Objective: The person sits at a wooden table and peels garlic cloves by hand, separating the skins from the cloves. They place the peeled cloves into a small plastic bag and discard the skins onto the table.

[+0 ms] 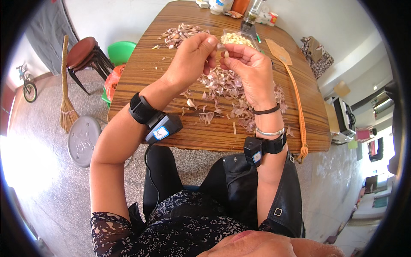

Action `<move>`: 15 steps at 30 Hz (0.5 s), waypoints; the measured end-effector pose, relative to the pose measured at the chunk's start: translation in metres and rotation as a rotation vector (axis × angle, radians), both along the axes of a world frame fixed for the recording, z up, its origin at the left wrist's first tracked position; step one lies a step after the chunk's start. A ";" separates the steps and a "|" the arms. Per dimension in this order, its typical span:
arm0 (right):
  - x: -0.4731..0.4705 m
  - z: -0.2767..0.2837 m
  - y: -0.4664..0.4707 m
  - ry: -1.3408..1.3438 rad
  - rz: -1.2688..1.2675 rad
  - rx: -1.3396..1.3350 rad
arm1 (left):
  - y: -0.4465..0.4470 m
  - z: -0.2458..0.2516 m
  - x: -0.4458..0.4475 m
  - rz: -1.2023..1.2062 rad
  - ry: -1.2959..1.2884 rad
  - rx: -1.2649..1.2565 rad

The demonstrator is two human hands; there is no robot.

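Note:
My left hand [197,56] and my right hand [249,66] meet above the wooden table [154,109]. A pale peeled garlic clove [226,54] is pinched between my right thumb and fingers. Between the fingertips of both hands is a bit of purplish garlic skin [221,47], pinched by my left hand. Beneath and beside my right hand spreads a heap of garlic skins [224,82]. Unpeeled cloves [181,33] are piled beyond my left hand. Behind my right hand, a clear plastic tray holds peeled cloves [237,39]. One loose clove [191,103] lies nearer me.
An orange fly swatter [293,83] lies along the table's right side. Jars and packets, including a glass bottle [254,13], stand at the far edge. Left of the table are a green plastic chair [121,51], stacked stools [80,53], a straw broom [65,106] and a grey stool [84,141].

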State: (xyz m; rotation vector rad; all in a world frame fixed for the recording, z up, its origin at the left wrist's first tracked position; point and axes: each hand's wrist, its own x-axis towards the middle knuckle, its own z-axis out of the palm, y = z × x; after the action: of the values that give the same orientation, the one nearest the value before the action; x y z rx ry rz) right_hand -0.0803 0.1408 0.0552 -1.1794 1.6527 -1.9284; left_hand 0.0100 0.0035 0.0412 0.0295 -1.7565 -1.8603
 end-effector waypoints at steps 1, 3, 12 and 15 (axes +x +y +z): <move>-0.001 0.000 0.000 0.016 0.000 -0.005 | -0.002 0.002 0.001 -0.010 0.020 0.034; -0.003 0.002 0.001 0.035 0.003 -0.004 | -0.004 0.003 0.002 0.081 0.033 0.002; -0.028 -0.007 -0.001 -0.061 -0.085 -0.039 | -0.020 -0.013 -0.002 0.138 -0.188 -0.587; -0.046 -0.012 -0.006 -0.079 -0.216 -0.065 | -0.021 -0.019 -0.001 0.084 -0.204 -0.772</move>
State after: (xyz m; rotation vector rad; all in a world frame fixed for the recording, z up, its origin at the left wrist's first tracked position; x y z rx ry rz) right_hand -0.1261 0.1344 0.0432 -0.9674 1.7494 -2.1445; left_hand 0.0086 -0.0171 0.0226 -0.0053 -2.4599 -1.0472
